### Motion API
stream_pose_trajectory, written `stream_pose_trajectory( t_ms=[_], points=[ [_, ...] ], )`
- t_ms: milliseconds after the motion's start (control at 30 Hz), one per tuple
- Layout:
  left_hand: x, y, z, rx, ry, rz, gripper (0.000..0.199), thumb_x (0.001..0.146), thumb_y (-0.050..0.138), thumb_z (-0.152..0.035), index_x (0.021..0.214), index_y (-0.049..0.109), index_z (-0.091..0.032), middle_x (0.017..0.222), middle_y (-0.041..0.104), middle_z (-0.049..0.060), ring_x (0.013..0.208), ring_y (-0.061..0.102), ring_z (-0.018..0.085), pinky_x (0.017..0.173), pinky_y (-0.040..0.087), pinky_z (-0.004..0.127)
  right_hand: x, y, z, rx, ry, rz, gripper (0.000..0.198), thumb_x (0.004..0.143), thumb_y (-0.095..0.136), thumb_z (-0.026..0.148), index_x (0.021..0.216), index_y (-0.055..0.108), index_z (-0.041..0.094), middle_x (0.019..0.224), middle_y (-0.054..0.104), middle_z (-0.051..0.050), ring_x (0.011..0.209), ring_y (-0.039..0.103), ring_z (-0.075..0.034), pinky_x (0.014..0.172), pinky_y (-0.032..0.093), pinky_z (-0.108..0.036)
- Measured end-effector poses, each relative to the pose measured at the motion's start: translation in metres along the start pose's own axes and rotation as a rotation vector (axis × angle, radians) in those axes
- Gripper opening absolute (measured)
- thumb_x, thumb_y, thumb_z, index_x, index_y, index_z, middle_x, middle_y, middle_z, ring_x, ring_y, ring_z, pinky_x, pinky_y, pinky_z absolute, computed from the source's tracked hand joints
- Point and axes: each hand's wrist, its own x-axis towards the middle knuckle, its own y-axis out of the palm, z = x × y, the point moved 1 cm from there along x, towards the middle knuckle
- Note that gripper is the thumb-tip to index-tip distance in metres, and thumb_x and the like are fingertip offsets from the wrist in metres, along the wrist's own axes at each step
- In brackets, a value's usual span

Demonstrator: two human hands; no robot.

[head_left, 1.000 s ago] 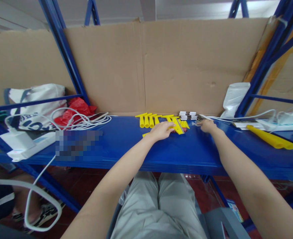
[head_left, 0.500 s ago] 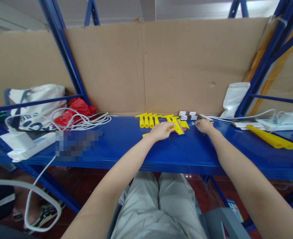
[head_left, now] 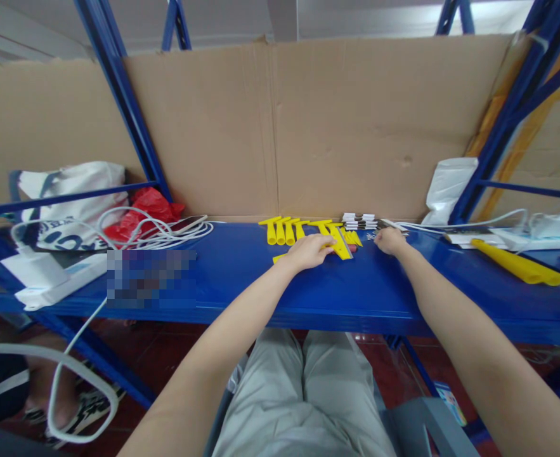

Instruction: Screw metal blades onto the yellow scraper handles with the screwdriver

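Note:
My left hand (head_left: 311,251) is closed on a yellow scraper (head_left: 342,249) whose grey strip runs along its right edge. The handle end is covered by my fingers. Off to the right, my right hand (head_left: 389,240) has its fingers pinched over a cluster of small silvery pieces (head_left: 370,235); whatever lies between the fingertips is too small to make out. Several yellow T-shaped scrapers (head_left: 280,233) lie in a row behind my left hand. Small yellow parts (head_left: 353,238) and a red piece (head_left: 352,248) lie between my hands.
White packs (head_left: 359,219) with dark bands are stacked by the cardboard wall (head_left: 346,127). Yellow tubes (head_left: 520,261) lie at the right of the blue table (head_left: 241,289). On the left are coiled white cables (head_left: 175,236), a power strip (head_left: 65,285), a red bag (head_left: 151,206) and a cloth bag (head_left: 84,184).
My right hand has shifted very slightly to the right, and its fingers look more curled. My left hand and the scraper are practically where they were.

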Motion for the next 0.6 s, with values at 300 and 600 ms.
stream_pose_trajectory(
  t_ms=[300,600],
  points=[
    [-0.001,0.0,-0.001,0.029,0.038,0.008,0.026,0.09,0.047,-0.031,0.11,0.063,-0.023,0.113,0.066,0.006,0.106,0.06,0.022,0.087,0.048,0.033,-0.02,-0.027,0.048,0.699,-0.138,-0.137,0.008,0.077,0.054,0.017,0.072,0.06,0.015,0.077,0.066,-0.006,0.071,0.059,-0.015,0.072,0.047,-0.027],
    [-0.001,0.002,0.0,0.059,0.093,0.001,0.026,0.09,0.047,-0.029,0.109,0.064,-0.022,0.109,0.067,0.006,0.103,0.061,0.023,0.085,0.049,0.034,-0.038,-0.027,0.083,0.904,-0.34,-0.103,0.008,0.071,0.057,0.014,0.067,0.053,0.019,0.064,0.057,0.0,0.062,0.053,-0.012,0.069,0.048,-0.028]
  ],
)
